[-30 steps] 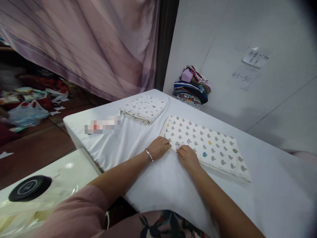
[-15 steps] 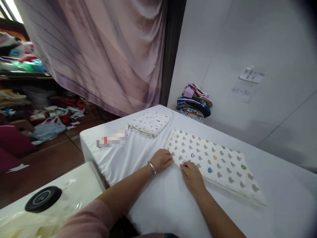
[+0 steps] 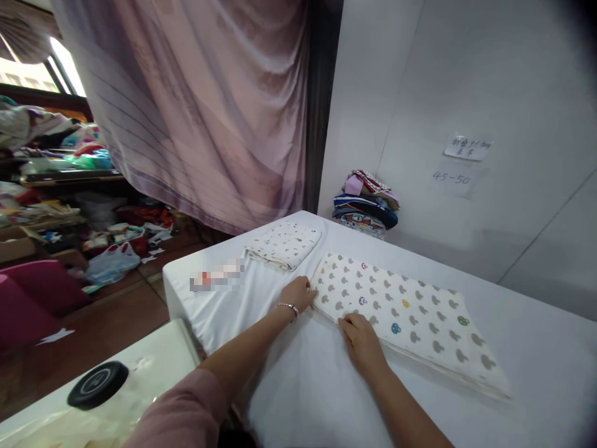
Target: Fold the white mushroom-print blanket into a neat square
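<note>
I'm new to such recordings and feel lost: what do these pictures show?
No machine here: you see a person's bare left hand, with a silvery bracelet at the wrist, and bare right hand. Every picture comes from one camera worn on the head, looking forward and down. On the white cloth-covered table lies a folded white fabric printed with grey mushroom-like shapes. The left hand is at its left end, the right at its near edge; whether they grip it is unclear. Nearby lie another folded white fabric with small dark prints and a pixelated item.
</note>
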### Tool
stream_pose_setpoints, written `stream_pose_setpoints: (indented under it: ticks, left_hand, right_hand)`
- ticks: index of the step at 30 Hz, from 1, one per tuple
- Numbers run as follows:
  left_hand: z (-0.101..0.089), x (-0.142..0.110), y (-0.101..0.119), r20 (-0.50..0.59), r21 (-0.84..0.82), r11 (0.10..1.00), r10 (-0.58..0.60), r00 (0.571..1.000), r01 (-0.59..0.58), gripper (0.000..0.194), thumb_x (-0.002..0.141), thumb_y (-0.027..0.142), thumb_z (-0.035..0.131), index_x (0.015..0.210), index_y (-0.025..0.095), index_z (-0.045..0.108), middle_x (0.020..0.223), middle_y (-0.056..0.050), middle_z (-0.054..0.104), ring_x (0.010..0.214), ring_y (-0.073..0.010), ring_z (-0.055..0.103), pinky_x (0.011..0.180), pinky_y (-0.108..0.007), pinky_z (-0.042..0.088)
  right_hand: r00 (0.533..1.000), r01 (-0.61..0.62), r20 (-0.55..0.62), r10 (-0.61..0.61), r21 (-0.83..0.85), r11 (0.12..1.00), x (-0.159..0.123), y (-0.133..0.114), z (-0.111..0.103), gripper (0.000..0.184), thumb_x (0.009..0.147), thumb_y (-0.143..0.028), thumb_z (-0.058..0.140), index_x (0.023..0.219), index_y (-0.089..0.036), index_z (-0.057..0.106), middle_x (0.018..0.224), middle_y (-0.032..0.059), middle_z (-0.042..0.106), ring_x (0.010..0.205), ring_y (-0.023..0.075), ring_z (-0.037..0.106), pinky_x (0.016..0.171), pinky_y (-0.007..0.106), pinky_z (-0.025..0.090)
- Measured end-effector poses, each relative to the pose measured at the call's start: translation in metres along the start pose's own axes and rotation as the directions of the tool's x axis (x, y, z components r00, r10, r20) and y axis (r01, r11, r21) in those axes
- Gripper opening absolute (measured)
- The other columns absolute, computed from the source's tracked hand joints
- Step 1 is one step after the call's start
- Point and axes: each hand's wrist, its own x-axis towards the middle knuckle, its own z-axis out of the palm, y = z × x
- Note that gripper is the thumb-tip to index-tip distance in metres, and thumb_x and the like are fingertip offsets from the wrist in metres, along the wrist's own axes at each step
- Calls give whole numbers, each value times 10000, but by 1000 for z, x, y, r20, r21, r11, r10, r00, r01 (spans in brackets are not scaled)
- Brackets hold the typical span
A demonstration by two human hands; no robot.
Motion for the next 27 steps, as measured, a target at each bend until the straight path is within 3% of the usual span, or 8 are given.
stream_pose_setpoints:
  ticks: [4,7,16,19,21,23,27]
  left_hand:
    - [5,9,1,33,16,998,-65,997,64,242,731,430,572,754,189,553,784,-50,634,698,-198,602,576,-285,416]
    - [6,12,2,41,24,997,-80,996,79,163,742,353,556,721,191,553,759,-46,643,687,-189,601,569,-273,408]
    - [5,13,-4,19,65,996,-70,997,69,152,773,314,538,694,186,562,707,-37,640,645,-162,590,540,-245,400]
    - [1,12,2,-27,99,995,-1,1000,4,127,755,293,566,802,176,580,842,-71,636,761,-196,596,625,-288,438]
    - [-3,9,14,-63,111,990,89,994,-82,232,758,271,575,966,170,563,1023,-103,601,933,-226,564,752,-338,444]
    - [-5,5,29,-111,90,965,256,960,-247,326,783,259,561,1092,166,516,1148,-114,551,1064,-228,505,871,-364,412]
    - [6,-1,50,-204,28,799,593,779,-601,343,844,279,487,1167,165,481,1249,-112,508,1167,-214,444,978,-388,360]
  right_hand:
    - [1000,7,21,-7,10,1000,-1,-2,-3,313,835,-80,404,1041,-199,607,925,75,567,843,198,486,730,320,405]
    - [1000,-4,31,3,22,1000,-1,-3,-6,328,815,-62,410,1044,-203,598,943,74,566,862,200,490,748,317,405]
    - [1000,-3,30,2,44,999,0,-4,-9,348,777,-46,439,1054,-194,590,962,79,570,875,201,495,749,322,421]
    - [999,-8,39,6,62,998,-1,-4,-10,341,783,-51,430,1050,-192,590,970,84,569,885,203,490,757,331,417]
    - [999,-10,38,8,66,998,-1,-4,-10,345,780,-49,431,1048,-194,591,976,83,568,898,205,488,766,327,409]
    - [999,-14,42,12,58,998,0,-5,-11,336,787,-56,429,1048,-193,591,979,82,567,909,204,486,776,321,400]
    - [997,-38,67,37,14,999,4,-9,-14,289,798,-76,438,1017,-183,593,967,72,568,911,192,477,785,304,380]
